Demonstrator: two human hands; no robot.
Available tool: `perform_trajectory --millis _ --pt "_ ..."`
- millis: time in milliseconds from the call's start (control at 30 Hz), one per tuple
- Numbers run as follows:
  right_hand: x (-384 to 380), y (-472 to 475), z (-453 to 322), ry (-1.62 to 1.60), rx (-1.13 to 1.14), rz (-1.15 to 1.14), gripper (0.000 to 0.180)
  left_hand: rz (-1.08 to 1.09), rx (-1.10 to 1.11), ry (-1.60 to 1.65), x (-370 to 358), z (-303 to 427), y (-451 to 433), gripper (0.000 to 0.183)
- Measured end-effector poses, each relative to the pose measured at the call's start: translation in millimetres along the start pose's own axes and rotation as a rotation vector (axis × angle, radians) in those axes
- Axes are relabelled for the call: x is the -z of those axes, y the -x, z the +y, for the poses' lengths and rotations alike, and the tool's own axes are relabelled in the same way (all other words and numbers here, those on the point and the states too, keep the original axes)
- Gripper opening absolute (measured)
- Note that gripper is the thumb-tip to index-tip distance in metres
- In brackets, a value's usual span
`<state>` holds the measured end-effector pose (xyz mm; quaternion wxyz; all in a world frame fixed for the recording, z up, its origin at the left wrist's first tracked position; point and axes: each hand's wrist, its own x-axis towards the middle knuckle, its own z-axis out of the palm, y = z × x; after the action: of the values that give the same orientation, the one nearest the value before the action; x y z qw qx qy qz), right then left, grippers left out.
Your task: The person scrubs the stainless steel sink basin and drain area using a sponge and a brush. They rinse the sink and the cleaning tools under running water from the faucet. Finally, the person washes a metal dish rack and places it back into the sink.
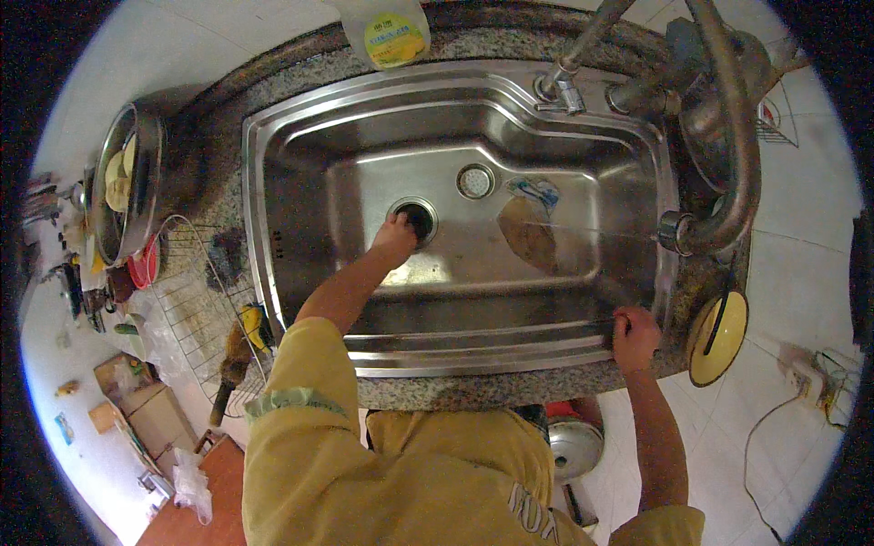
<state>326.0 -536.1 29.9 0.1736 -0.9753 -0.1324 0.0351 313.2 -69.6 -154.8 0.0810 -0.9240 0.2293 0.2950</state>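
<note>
A wide stainless-steel sink (471, 321) is set into a speckled stone counter in front of me. My left hand (398, 239) reaches down to the dark round drain opening (423, 222) on the sink floor; its fingertips dip inside, where I cannot see whether they grip anything. A second drain, covered by a pale strainer (475, 182), lies up and to the right of it. My right hand (636, 338) rests with curled fingers at the sink's front right rim. On the sink floor, further right, lie a blue-and-white crumpled packet (536, 192) and a flat brown thing (527, 235).
A tap (563, 89) and a thick curved pipe (737, 136) rise at the right. Behind the sink stands a translucent container (386, 31) with a yellow label. A wire rack (198, 300), a brush (235, 355) and a lidded pan (130, 184) stand left; a yellow lid (720, 339) is right.
</note>
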Motion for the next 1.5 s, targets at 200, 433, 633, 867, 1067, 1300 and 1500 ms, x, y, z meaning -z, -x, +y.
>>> perform_trajectory --millis 200,433,633,867,1067,1300,1500 --pt "-5 0 1 -0.006 -0.012 -0.021 0.01 0.173 0.6 0.804 -95 7 -97 0.019" --pt "-7 5 13 0.025 -0.017 -0.11 0.013 0.997 0.25 3.037 -131 11 -106 0.024" --pt "-5 3 6 -0.022 -0.056 -0.115 0.013 0.421 0.589 1.491 -110 19 -88 0.033" --pt "-8 4 14 0.001 -0.051 -0.079 0.011 0.063 -0.107 0.082 -51 -30 -34 0.017" --pt "-4 8 10 -0.041 -0.073 -0.063 0.012 0.033 0.008 0.197 -97 -11 -74 0.019" --pt "-8 10 16 -0.035 -0.03 -0.043 0.014 -0.14 0.466 0.34 -169 -13 -152 0.028" --pt "-9 14 18 -0.068 -0.088 -0.066 0.014 0.128 0.868 0.753 -45 32 -112 0.033"
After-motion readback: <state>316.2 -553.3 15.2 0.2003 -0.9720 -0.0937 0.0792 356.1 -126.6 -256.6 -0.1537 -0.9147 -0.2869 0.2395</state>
